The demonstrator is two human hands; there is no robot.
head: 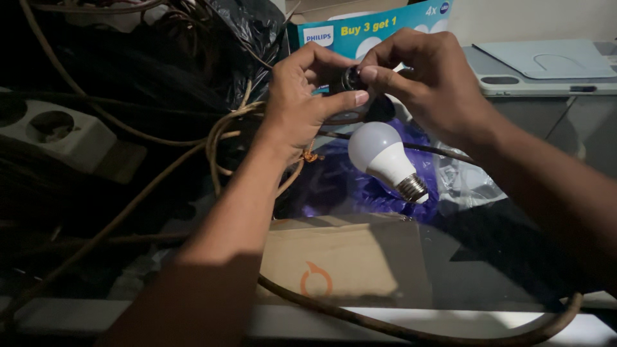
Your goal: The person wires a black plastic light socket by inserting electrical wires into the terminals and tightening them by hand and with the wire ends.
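Fingers (369, 72) around black socket (352, 78), white bulb (385, 159) and cables (222, 138) below.

White bulb (379, 153) with silver base, purple bag (334, 186), brown cardboard (334, 257).

A dark glass table (488, 257) is seen. On it are laid a cardboard piece (334, 257), a purple bag (360, 186) and brown cables (212, 148).

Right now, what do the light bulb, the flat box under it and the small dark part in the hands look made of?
Light bulb: matte white dome, probably frosted plastic or glass, with a shiny ribbed metal screw base. Flat box: dull brown cardboard. Small dark part, pinched between left hand and right hand: glossy black, possibly plastic; too dim to be sure.
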